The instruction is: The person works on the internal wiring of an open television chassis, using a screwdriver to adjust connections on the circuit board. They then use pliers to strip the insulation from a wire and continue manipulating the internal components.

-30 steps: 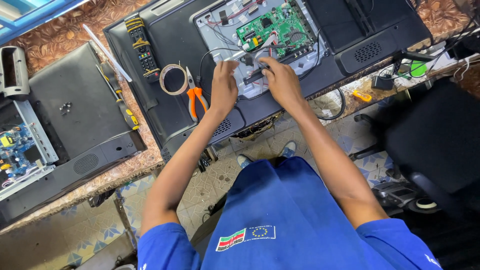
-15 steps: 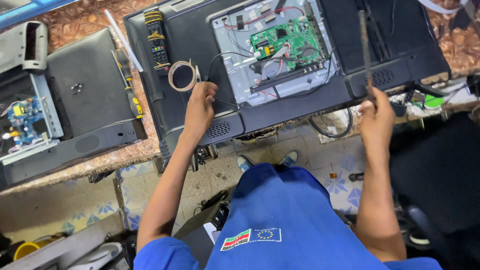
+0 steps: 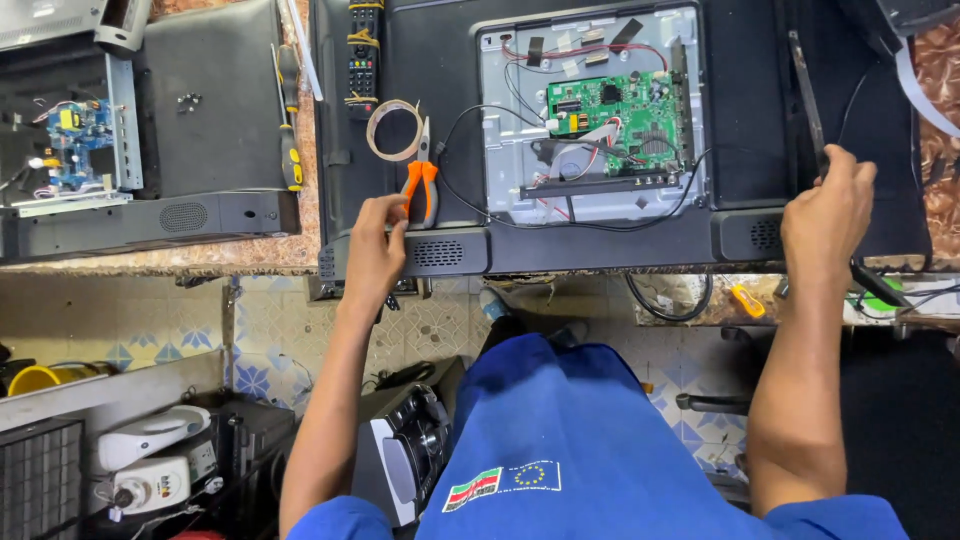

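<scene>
Two hands — left hand (image 3: 375,250), right hand (image 3: 826,210) — on television (image 3: 740,130)

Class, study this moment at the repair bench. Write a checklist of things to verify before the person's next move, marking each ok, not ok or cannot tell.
1. Left hand rests on the television's lower edge beside the orange-handled pliers: ok.
2. Right hand grips the thin dark strip: ok.
3. Green circuit board exposed, uncovered: ok.
4. Wires clear of both hands: ok.
5. Television unplugged: cannot tell.
</scene>
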